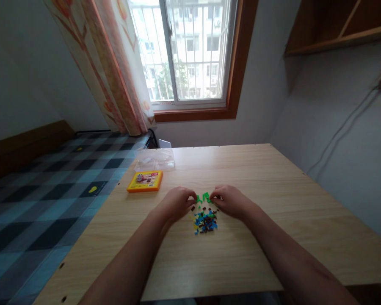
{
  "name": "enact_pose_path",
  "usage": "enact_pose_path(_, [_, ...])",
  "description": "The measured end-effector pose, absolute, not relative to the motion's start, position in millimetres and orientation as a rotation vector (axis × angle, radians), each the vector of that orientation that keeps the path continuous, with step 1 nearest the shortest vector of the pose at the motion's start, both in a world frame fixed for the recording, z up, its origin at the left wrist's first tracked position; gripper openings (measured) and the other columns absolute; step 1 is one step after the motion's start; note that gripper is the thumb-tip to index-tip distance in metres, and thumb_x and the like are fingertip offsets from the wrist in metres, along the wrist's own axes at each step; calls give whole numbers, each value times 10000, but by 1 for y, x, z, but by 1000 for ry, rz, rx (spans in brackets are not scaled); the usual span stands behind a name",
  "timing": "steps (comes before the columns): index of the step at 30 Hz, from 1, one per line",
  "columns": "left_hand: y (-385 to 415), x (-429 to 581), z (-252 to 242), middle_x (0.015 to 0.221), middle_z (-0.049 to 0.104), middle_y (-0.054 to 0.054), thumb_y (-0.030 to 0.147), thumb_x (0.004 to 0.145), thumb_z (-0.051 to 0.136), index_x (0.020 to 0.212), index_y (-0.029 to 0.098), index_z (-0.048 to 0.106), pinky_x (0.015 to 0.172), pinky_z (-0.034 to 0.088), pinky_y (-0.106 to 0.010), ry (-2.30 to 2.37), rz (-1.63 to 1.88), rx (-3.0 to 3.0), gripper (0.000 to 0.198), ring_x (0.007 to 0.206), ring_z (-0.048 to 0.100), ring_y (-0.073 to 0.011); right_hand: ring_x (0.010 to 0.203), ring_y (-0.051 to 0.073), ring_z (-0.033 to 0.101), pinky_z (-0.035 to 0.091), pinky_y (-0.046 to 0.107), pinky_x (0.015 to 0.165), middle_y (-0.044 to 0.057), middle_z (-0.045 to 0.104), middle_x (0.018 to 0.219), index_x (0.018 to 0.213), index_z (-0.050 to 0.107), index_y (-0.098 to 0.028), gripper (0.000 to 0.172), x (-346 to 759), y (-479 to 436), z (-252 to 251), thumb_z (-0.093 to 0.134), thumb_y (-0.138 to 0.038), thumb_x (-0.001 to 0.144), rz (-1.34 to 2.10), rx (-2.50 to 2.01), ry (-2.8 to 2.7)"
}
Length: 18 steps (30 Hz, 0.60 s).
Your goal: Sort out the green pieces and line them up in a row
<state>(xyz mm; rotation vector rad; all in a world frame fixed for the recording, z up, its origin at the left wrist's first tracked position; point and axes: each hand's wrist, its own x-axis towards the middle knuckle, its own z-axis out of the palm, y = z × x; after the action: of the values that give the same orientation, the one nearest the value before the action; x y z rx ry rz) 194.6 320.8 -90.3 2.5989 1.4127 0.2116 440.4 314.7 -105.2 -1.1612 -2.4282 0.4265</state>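
Both my hands rest on a light wooden table point(257, 178), fingers curled into pinches. My left hand point(176, 203) pinches a small green brick piece point(198, 198). My right hand point(230, 201) pinches another green piece point(206, 196) right beside it, and the two pieces sit close together between my fingertips. Just in front of my hands lies a small pile of tiny loose bricks point(205, 221) in blue, green, yellow and dark brown.
A flat orange-yellow box point(145, 181) lies on the table to the left, with a clear plastic bag point(154, 159) behind it. A bed with a checked blue cover point(51, 186) adjoins the table's left side. Wall and window stand behind.
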Motion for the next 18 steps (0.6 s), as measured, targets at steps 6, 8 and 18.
enact_pose_path(6, [318, 197, -83, 922, 771, -19, 220, 862, 629, 976, 267, 777, 778, 480, -267, 1339, 285, 2593, 193, 828, 681, -181, 795, 147, 611, 400, 248, 735, 30, 704, 881, 975, 775, -235, 212, 436, 314, -106, 595, -172, 882, 400, -1121, -2350])
enact_pose_path(8, [315, 199, -81, 913, 774, -11, 194, 856, 612, 952, 266, 786, 776, 478, -258, 1259, 265, 2600, 212, 817, 681, -170, 772, 140, 605, 405, 242, 729, 22, 696, 867, 958, 787, -243, 262, 436, 312, -103, 588, -119, 841, 456, -1060, -2380])
enact_pose_path(18, [310, 197, -84, 916, 782, -14, 134, 791, 553, 999, 316, 799, 757, 493, -267, 1267, 174, 2625, 369, 815, 687, -183, 785, 137, 605, 417, 239, 729, 7, 698, 919, 1011, 799, -303, 381, 430, 302, -102, 560, -98, 797, 632, -939, -2498])
